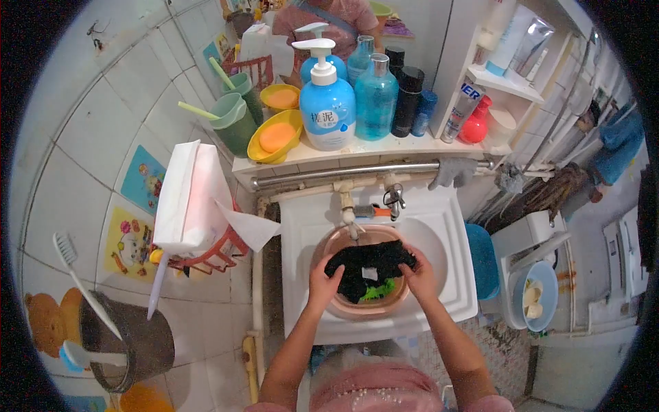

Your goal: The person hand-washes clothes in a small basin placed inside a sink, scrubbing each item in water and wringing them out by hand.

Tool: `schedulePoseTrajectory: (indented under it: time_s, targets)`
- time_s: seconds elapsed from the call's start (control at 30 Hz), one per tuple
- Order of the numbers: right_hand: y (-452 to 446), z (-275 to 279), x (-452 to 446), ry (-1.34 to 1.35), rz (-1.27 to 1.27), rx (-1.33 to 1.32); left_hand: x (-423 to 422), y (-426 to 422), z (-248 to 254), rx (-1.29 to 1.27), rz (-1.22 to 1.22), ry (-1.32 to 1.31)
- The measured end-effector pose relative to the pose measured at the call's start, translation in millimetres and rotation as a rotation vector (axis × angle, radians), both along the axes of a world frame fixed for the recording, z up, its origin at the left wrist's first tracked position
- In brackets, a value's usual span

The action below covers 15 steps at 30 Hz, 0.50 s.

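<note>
A black cloth garment (364, 259) with a small white tag is stretched between my hands over a copper-pink basin (374, 311). Gripping its left end is my left hand (322, 281), thumb on top. My right hand (419, 276) pinches the opposite end the same way. Bright green material (379, 291) shows below the garment's lower edge; whether it belongs to the garment I cannot tell. The basin stands in the white sink (446, 305), under a tap (350, 221), and the cloth hides much of its inside.
Above the sink, a shelf (357, 150) holds a blue pump bottle (328, 113), a yellow soap dish (292, 141) and several other bottles. Tissues (199, 206) sit in a red wall basket at left, above a dark toothbrush cup (147, 336). A blue basin (535, 319) stands at right.
</note>
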State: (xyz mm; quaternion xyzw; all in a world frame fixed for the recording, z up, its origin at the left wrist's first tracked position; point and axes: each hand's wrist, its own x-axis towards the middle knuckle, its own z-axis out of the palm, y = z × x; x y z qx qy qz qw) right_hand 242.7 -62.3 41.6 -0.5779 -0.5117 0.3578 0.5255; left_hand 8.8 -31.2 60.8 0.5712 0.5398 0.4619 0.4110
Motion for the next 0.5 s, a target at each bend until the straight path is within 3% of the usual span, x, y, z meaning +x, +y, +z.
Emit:
schedulePoseTrajectory:
  time_s: [0.07,0.1,0.13,0.17,0.2,0.27,0.3,0.4,0.43,0.5]
  targets:
    - [2,-23,3,-0.108,0.020,-0.083,-3,6,-41,-0.090,0.010,0.270]
    - [6,-38,2,-0.275,0.089,-0.213,0,8,-67,0.047,0.012,0.394]
    - [9,-44,0,-0.441,0.159,-0.342,7,7,-61,-0.014,-0.109,0.337]
    - [9,-50,-3,-0.603,0.237,-0.371,13,5,-80,0.094,-0.132,0.530]
    - [7,-61,-9,-0.601,0.238,-0.375,19,0,-101,0.205,-0.156,0.721]
    - [3,-89,-23,-1.119,0.160,-0.140,32,-14,-113,0.083,-0.266,0.967]
    - [6,-70,-31,-1.109,0.320,-0.371,34,-21,-124,0.077,-0.299,1.004]
    - [1,-103,-40,-1.094,0.412,-0.531,35,-30,-152,0.047,-0.357,1.053]
    - [-7,-142,-38,-1.274,0.409,-0.445,35,-30,-158,0.029,-0.379,1.065]
    - [-13,-154,-39,-1.298,0.382,-0.431,35,-29,-161,0.065,-0.371,1.073]
